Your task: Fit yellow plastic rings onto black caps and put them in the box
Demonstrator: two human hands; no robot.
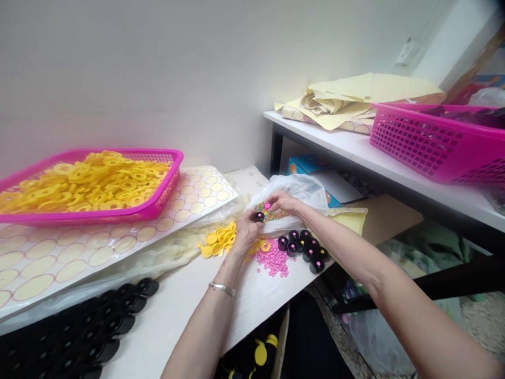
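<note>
My left hand [248, 227] grips a small round black cap [259, 217] with a pink dot at its centre. Close beside it, my right hand [284, 202] has its fingers pinched over an open clear plastic bag [310, 188] of tiny multicoloured beads [272, 215]. A bright pink spot shows at its fingertips; whether it is a loose piece or a nail I cannot tell. Yellow flip-top lids [218, 240] lie left of my left hand. A heap of small pink discs [273, 259] and several black caps [310, 246] with pink or yellow centres lie below my right forearm.
A pink basket [173, 181] of yellow rings stands on a circle-printed sheet [203, 195] at left. Rows of black caps [98, 326] sit front left. At right, a raised shelf [339, 145] carries yellow paper [366, 87] and another pink basket [430, 142]. Below the table edge are black-and-yellow bottles [262, 352].
</note>
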